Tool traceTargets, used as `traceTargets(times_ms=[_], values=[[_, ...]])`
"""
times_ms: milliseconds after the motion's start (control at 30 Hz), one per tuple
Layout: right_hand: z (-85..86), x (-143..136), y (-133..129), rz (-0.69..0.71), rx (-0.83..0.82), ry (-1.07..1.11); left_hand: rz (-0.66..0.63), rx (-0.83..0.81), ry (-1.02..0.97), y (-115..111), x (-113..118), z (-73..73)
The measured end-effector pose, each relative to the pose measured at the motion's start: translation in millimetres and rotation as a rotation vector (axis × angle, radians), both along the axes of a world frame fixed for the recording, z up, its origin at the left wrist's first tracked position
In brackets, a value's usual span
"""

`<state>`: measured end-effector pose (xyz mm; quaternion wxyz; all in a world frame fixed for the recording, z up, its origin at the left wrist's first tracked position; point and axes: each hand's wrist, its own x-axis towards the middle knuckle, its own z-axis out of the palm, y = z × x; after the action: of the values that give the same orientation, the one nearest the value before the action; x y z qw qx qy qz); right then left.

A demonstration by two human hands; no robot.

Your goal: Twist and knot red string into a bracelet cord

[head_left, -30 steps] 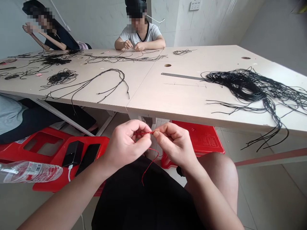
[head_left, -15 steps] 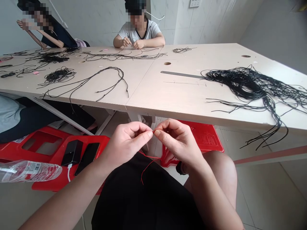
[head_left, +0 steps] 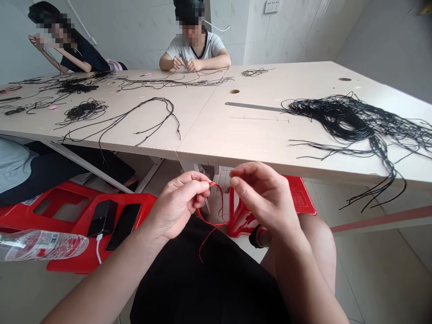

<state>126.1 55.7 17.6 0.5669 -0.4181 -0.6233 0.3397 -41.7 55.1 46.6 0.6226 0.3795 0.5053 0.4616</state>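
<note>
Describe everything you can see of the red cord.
The red cord is thin and flexible, string-like. The left hand pinches it at the fingertips; from there it bends into a loose loop below. A thinner tail hangs over the black cloth on the lap. The right hand is beside it; whether that touches a strand is unclear.

Your thin red cord (head_left: 213,224) hangs in a slack loop from your left hand (head_left: 182,200), one loose end curving downward below.
</note>
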Motion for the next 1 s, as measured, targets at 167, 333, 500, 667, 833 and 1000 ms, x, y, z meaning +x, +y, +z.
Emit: traceTargets(times_ms=[167, 333, 500, 667, 833, 1000], values=[[2.4, -9, -8, 0.145, -0.071, -0.047, -0.028, -0.031, -0.021, -1, 4, 0.6], [0.0, 1, -2, 0.195, -0.102, -0.124, -0.101, 0.091, 0.175, -5, 0, -2.5], [-1.7, 6, 1, 0.218, -0.061, -0.145, -0.240, 0.121, 0.297, -9, 1, -8.8], [-1.7, -6, -3, -0.098, 0.177, -0.129, -0.104, -0.022, 0.019, -7, 6, -11.1], [-3.5, -12, -6, 0.079, 0.241, -0.146, -0.043, -0.089, -0.167, -7, 8, -10.2], [-4.2, -15, -8, 0.070, 0.085, -0.134, -0.036, -0.076, -0.231, -9, 8, -8.6]])
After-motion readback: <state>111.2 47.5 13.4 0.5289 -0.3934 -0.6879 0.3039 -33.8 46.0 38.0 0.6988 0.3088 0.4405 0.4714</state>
